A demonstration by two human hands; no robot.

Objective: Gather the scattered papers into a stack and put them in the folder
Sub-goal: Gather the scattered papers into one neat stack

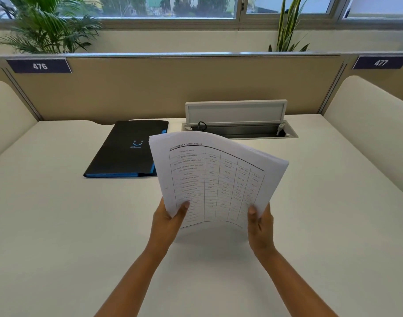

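Observation:
A stack of white printed papers with a table on the top sheet is held upright above the middle of the desk, bowed outward. My left hand grips its lower left corner, thumb on the front. My right hand grips the lower right corner the same way. A black folder with blue edges and a small smile logo lies shut and flat on the desk behind and to the left of the papers. The stack hides the folder's right edge.
The white desk is bounded by a tan partition at the back and cream side panels. An open cable tray with a raised lid sits at the back right. Plants stand behind the partition.

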